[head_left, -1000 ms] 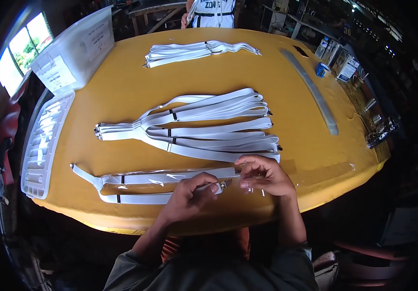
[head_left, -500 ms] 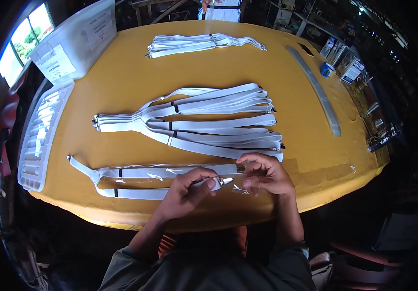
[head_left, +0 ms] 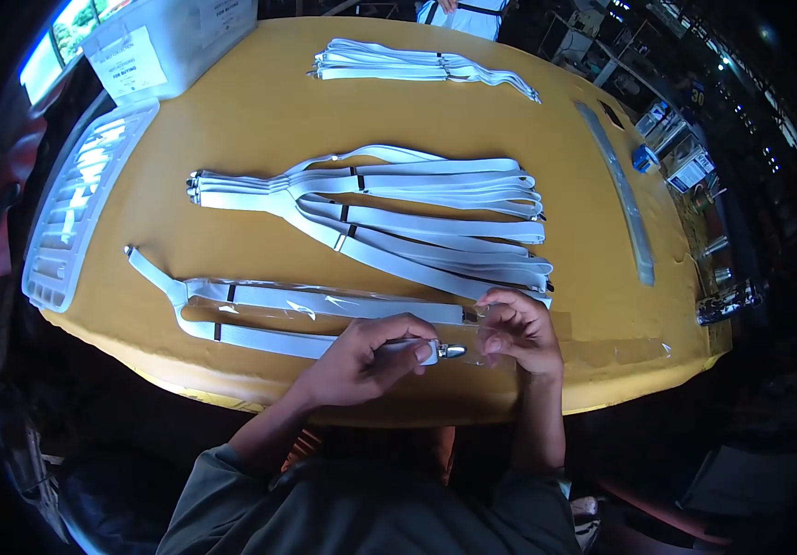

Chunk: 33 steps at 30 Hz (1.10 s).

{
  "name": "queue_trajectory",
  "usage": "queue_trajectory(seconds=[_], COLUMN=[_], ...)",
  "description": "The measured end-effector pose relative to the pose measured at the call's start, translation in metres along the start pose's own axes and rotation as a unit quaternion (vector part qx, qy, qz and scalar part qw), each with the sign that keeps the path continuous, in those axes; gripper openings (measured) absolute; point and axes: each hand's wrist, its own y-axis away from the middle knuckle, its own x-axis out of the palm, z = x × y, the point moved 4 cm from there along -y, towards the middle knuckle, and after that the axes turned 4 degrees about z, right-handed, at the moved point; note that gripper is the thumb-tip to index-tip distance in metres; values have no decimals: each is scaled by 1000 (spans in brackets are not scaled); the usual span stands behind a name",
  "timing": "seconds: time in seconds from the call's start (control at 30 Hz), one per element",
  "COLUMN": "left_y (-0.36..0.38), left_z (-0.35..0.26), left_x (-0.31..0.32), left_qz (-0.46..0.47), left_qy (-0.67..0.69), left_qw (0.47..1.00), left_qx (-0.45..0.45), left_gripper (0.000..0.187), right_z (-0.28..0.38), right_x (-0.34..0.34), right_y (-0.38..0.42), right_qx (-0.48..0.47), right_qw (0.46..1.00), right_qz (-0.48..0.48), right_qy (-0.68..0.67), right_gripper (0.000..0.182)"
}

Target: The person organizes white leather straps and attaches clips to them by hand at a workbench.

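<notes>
A pair of white suspenders (head_left: 296, 344) lies along the near side of the table, its joined end to the left and its two straps running right. My left hand (head_left: 366, 359) is closed around the end of the nearer strap, and a silver clip (head_left: 452, 351) sticks out past the thumb. The farther strap lies within a clear plastic sleeve (head_left: 301, 307). Beside its dark-tipped end, my right hand (head_left: 520, 333) has its curled fingers on the sleeve's transparent film; the exact contact is hard to see.
Beyond my hands lies a bundle of white suspenders (head_left: 417, 203), with another bundle (head_left: 398, 65) farther back. A plastic tray (head_left: 84, 213) and a white bin (head_left: 167, 55) stand at left. A long grey strip (head_left: 620, 194) and blue tape (head_left: 643, 159) are at right. A person (head_left: 463, 14) stands opposite.
The camera view has shifted, so the table contents sit higher in the picture. My left hand and the clip have turned slightly, the clip now pointing straight right toward my right hand.
</notes>
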Motion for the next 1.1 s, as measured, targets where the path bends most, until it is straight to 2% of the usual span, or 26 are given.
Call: queue_trajectory(seconds=[0.2,0.43,0.63,0.83,1.1], left_y=[1,3,3,2,4], left_z=[-2,-5,-3,-5,-6], left_x=[-2,-4,-4,-4,-5], left_qz=[27,12,10,11,-6], left_qy=[-21,-20,10,5,-6], left_qw=[999,1000,1000,1000,999], left_qx=[9,-10,-18,-10,-33], left_gripper=[12,12,12,12,11], right_z=[1,2,4,7,15], right_x=[2,1,0,9,11], right_y=[-1,-3,-4,-2,-4], right_qx=[-1,-10,-35,18,-2], right_qw=[1000,1000,996,993,991], right_qz=[2,20,29,10,14], right_qy=[-10,20,78,112,135], right_gripper=[54,63,62,64,61])
